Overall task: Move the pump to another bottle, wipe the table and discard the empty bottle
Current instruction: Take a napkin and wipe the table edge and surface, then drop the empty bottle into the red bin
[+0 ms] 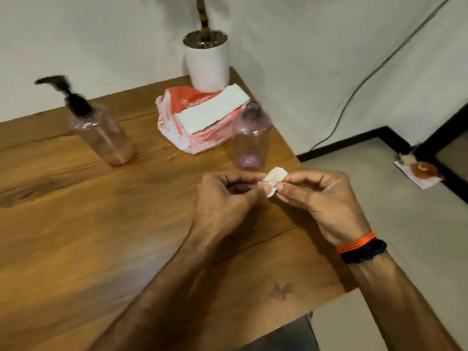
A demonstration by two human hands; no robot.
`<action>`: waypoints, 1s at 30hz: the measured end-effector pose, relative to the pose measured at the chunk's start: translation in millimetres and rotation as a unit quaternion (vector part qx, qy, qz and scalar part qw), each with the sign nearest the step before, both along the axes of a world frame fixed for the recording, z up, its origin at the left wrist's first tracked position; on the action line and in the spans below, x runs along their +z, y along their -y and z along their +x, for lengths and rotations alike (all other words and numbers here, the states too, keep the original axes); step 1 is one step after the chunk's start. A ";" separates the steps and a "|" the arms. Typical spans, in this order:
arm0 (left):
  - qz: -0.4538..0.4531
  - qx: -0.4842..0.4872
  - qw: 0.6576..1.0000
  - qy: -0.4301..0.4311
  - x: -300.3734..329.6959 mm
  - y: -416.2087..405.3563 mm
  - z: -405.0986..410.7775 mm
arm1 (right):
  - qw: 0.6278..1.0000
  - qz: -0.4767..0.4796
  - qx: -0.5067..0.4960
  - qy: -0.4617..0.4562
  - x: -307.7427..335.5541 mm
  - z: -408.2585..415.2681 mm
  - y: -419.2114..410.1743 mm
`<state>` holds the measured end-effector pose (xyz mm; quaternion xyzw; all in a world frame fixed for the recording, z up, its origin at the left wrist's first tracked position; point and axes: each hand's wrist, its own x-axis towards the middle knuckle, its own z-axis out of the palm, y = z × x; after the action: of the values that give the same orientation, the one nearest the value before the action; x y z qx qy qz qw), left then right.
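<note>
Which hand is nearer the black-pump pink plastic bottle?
Left. The left hand is right of and nearer the camera than the black-pump pink plastic bottle; the right hand lies farther right, past the table's edge.

Wooden table (76, 224) bears pump bottle (101, 133), open bottle (250, 138), tissue pack (197, 120), pot (207, 64).

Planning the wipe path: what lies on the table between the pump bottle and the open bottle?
In the head view, the tissue pack sits behind the line between pump bottle and open bottle.
</note>
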<state>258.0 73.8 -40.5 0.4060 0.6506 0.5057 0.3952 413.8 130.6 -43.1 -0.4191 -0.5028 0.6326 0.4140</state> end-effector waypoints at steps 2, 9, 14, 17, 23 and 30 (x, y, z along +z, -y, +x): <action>-0.009 -0.016 1.000 -0.002 3.5 -21.0 17.7 | 0.999 -0.024 -0.035 0.004 2.7 18.0 -12.2; -0.068 -0.025 0.996 -0.042 1.7 -87.5 98.6 | 0.985 -0.063 -0.153 0.040 -7.9 86.4 -47.4; -0.155 -0.071 0.984 -0.047 -24.7 -141.3 153.8 | 0.965 -0.136 -0.221 0.044 -40.4 138.8 -79.2; -0.202 -0.101 0.973 -0.044 -52.1 -171.3 181.4 | 0.951 -0.191 -0.238 0.047 -69.8 163.4 -97.7; -0.360 -0.110 0.926 -0.008 -136.4 -212.7 224.6 | 0.919 -0.284 -0.263 0.078 -144.8 195.1 -121.1; -0.441 -0.138 0.886 -0.027 -207.1 -212.6 252.3 | 0.877 -0.383 -0.252 0.142 -226.5 208.3 -114.8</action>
<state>510.3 286.4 -247.6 0.2892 0.7542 0.0956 0.5817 622.1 245.5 -269.6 -0.7428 -0.1517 0.5836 0.2908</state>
